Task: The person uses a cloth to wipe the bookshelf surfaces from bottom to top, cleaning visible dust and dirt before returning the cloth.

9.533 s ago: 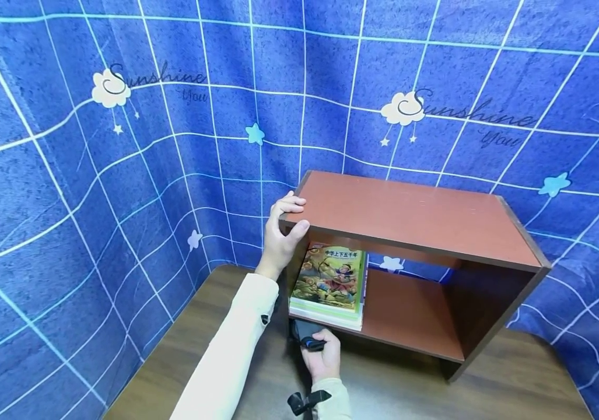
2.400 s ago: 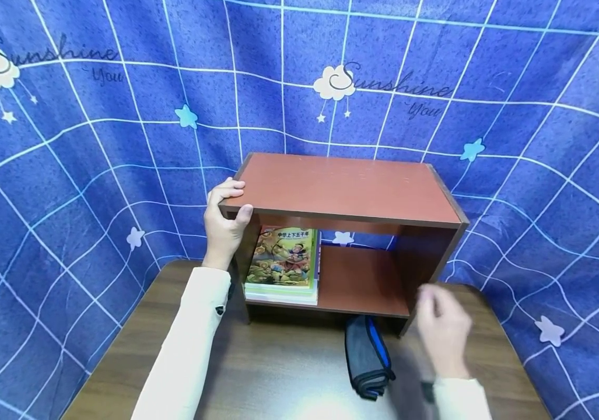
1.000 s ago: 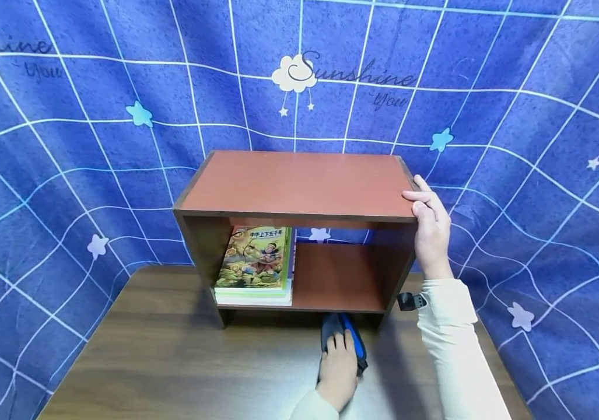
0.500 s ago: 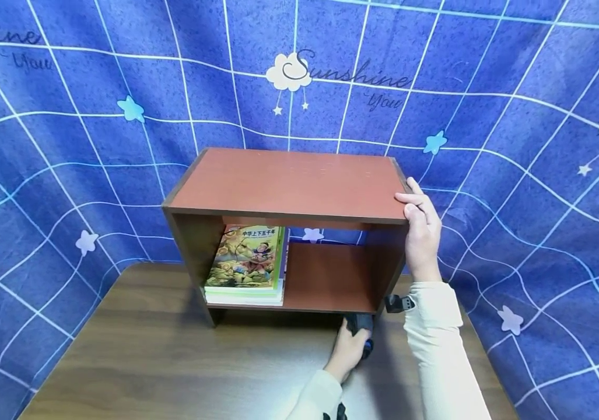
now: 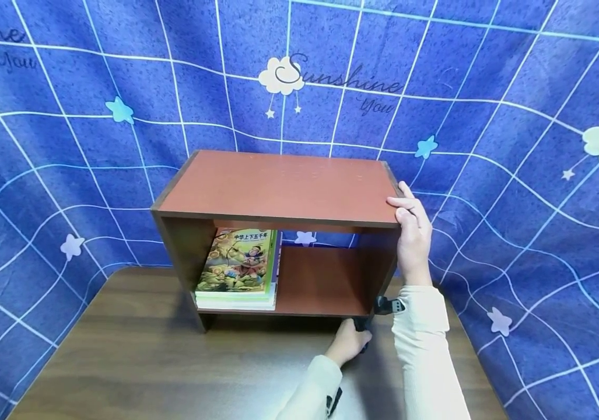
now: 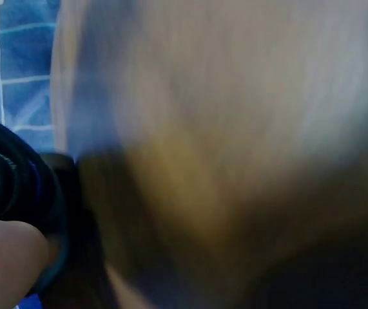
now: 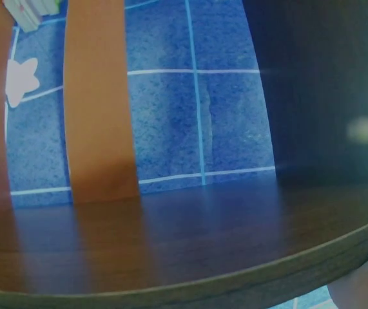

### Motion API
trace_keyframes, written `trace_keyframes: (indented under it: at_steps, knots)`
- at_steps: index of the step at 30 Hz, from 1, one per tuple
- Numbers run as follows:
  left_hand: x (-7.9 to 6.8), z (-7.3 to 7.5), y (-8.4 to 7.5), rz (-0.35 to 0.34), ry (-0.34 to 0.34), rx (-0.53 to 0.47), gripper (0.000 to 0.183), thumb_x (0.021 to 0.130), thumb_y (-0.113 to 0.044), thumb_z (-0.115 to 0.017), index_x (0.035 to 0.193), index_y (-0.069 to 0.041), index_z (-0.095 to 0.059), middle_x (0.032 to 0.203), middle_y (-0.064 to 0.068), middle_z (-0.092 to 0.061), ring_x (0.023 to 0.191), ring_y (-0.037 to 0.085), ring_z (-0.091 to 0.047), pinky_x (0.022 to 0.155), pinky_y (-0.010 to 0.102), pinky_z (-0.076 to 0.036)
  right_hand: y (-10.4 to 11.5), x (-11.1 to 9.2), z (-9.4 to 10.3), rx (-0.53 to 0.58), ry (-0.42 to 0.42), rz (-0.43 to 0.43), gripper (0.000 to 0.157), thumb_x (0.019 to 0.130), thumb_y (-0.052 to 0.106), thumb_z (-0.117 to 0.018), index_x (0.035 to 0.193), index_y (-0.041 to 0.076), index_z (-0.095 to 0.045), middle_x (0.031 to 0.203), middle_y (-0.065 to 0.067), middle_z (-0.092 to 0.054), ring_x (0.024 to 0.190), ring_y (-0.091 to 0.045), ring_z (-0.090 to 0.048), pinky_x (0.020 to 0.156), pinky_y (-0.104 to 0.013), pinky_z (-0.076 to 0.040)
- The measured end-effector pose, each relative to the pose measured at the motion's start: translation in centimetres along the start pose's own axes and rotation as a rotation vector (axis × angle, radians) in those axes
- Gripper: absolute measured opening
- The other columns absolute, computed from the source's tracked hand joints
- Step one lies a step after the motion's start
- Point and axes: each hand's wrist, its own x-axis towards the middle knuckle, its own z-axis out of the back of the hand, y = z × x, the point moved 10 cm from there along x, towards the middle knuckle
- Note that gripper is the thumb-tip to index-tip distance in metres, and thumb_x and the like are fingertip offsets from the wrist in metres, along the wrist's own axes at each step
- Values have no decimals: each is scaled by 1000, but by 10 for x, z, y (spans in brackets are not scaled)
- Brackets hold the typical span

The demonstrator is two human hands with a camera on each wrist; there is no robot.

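A small bookshelf (image 5: 289, 186) with a reddish-brown top and dark sides stands on the wooden table (image 5: 184, 373). My right hand (image 5: 413, 239) holds its top right corner, fingers over the edge and the thumb near the front. Under the right end of the lower shelf (image 5: 325, 280), my left hand (image 5: 349, 343) grips a rolled dark grey cloth with black edging, mostly hidden by hand and shelf. In the left wrist view the rolled cloth (image 6: 22, 174) shows thick layers, with the thumb (image 6: 9, 264) pressed to it. The right wrist view shows the dark side panel (image 7: 325, 84).
A stack of books (image 5: 238, 262) lies at the left end of the lower shelf, an illustrated cover on top. A blue curtain (image 5: 121, 175) with white grid lines, clouds and stars hangs behind the table. Short panel legs (image 5: 206, 319) raise the shelf off the tabletop.
Earlier my left hand held the shelf's left corner while my right worked the cloth below; the hands have since swapped. Over the last second the left hand moved right with the cloth, under the shelf.
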Motion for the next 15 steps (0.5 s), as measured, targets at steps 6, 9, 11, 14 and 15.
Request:
trace_keyframes:
  at_steps: [6, 9, 11, 14, 15]
  knots:
    - [12, 6, 15, 86, 23, 189, 33, 80, -17, -65, 102, 6, -68, 93, 11, -66, 77, 23, -54, 73, 36, -50, 0, -2, -1, 33, -15, -21, 33, 94, 7, -46, 110, -13, -67, 148, -13, -52, 142, -23, -40, 115, -33, -25]
    - [12, 5, 17, 67, 27, 184, 29, 79, -12, -63, 100, 8, -67, 92, 12, -66, 76, 24, -53, 72, 36, -50, -2, -3, -1, 32, -19, -30, 33, 93, 7, -46, 110, -13, -67, 148, -13, -52, 142, -22, -40, 115, -33, -26]
    - [10, 5, 15, 34, 15, 166, 24, 77, -8, -61, 94, 8, -66, 87, 11, -64, 75, 22, -52, 71, 34, -49, -2, -2, -1, 22, -19, -27, 33, 93, 6, -46, 110, -13, -67, 148, -12, -53, 142, -22, -40, 115, -33, -26]
    - [2, 2, 8, -11, 13, 80, 32, 76, -2, -60, 104, 13, -61, 96, 14, -63, 85, 22, -54, 79, 34, -48, 0, -1, 0, 6, -17, -17, 34, 93, 7, -46, 110, -13, -67, 147, -11, -53, 142, -21, -41, 115, -34, -26]
    - [-2, 0, 7, -18, 17, 51, 43, 76, -1, -59, 116, 16, -57, 108, 18, -63, 97, 23, -55, 87, 34, -47, 0, -1, 0, 3, -17, -15, 34, 93, 7, -46, 110, -13, -68, 147, -11, -53, 142, -21, -41, 115, -34, -27]
